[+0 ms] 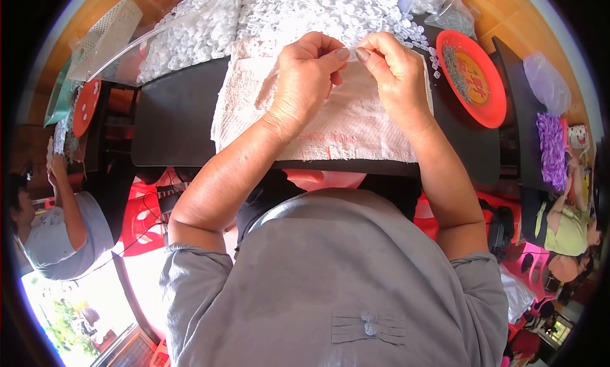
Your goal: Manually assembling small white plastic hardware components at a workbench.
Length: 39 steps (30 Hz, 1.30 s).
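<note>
My left hand (310, 72) and my right hand (389, 68) meet above a white towel (343, 122) spread on a black table (175, 119). Both hands pinch one small clear-white plastic piece (351, 51) between thumb and forefinger tips. Just beyond the hands lies a large heap of small white plastic pieces (298, 11), covering the far side of the table.
An orange-red round plate (473, 78) with small pieces in it sits at the right. A second orange plate (84, 106) is at the far left. Another person in grey (60, 230) works at the left, and another in yellow-green (565, 230) at the right beside purple material (551, 148). Red plastic stools stand below the table.
</note>
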Each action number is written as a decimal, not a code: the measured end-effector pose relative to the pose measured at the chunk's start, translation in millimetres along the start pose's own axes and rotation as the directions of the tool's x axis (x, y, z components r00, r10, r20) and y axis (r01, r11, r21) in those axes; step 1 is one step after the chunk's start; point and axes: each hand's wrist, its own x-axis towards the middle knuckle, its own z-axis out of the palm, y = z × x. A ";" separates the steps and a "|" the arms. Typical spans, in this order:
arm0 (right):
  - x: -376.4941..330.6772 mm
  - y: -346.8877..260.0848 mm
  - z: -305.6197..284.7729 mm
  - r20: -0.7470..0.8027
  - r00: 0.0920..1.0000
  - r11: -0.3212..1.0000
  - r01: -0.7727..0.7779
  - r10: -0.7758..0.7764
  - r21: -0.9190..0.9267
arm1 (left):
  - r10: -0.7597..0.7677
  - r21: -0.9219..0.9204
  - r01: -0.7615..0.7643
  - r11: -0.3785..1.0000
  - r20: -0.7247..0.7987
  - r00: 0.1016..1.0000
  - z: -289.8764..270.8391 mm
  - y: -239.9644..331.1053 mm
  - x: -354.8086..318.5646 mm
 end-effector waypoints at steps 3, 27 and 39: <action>0.7 -1.7 -1.0 0.042 0.999 1.000 0.016 -0.015 -0.026 | 0.008 0.021 -0.008 1.000 -0.010 1.000 0.7 0.0 -0.9; -1.3 0.6 3.7 0.022 0.995 0.991 -0.098 0.096 0.090 | -0.018 0.021 0.018 1.000 -0.033 0.999 1.2 3.0 -3.2; -0.7 1.4 4.6 0.020 0.995 0.991 0.100 -0.099 -0.085 | 0.029 0.049 -0.028 0.998 -0.022 0.999 1.2 -0.7 -2.9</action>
